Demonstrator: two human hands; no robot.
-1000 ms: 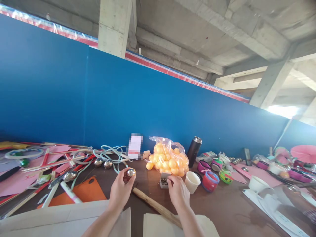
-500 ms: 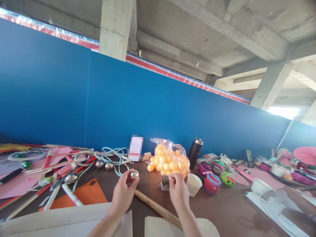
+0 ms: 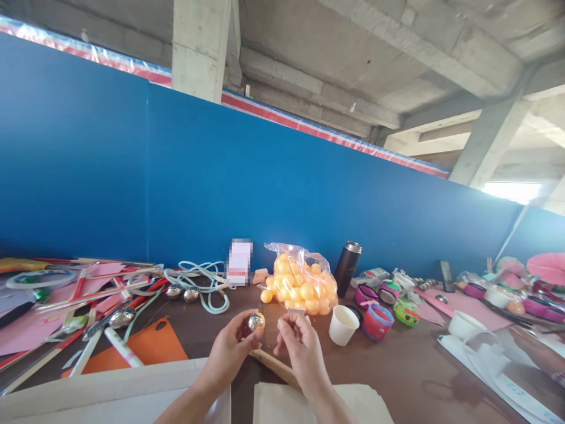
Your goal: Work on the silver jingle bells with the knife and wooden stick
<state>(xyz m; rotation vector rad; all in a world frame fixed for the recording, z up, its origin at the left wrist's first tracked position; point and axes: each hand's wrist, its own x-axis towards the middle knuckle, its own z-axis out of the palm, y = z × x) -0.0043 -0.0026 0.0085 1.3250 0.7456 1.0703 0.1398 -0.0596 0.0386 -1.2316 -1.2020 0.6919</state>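
Observation:
My left hand (image 3: 232,352) holds a shiny silver ball (image 3: 255,321) between thumb and fingers, with a bit of orange-yellow showing at its edge. Close to its right, my right hand (image 3: 300,344) has thumb and fingertips pinched together; whatever lies between them is too small to make out. A wooden stick (image 3: 276,366) lies on the table beneath both hands. Behind them is a clear bag of orange balls (image 3: 304,285). A white paper cup (image 3: 343,325) stands right of my right hand. The small box behind that hand is mostly hidden.
A black bottle (image 3: 348,268) stands by the blue partition (image 3: 265,176). Pale tubing (image 3: 198,277), silver bells and an orange sheet (image 3: 154,347) lie left. Colourful wristbands (image 3: 377,322) lie right. Cardboard (image 3: 273,406) is at the front. Part of a person's arm shows at far right.
My left hand has moved right with the silver ball. My right hand has shifted left and slightly nearer, so the hands are closer together. The small box is now mostly covered.

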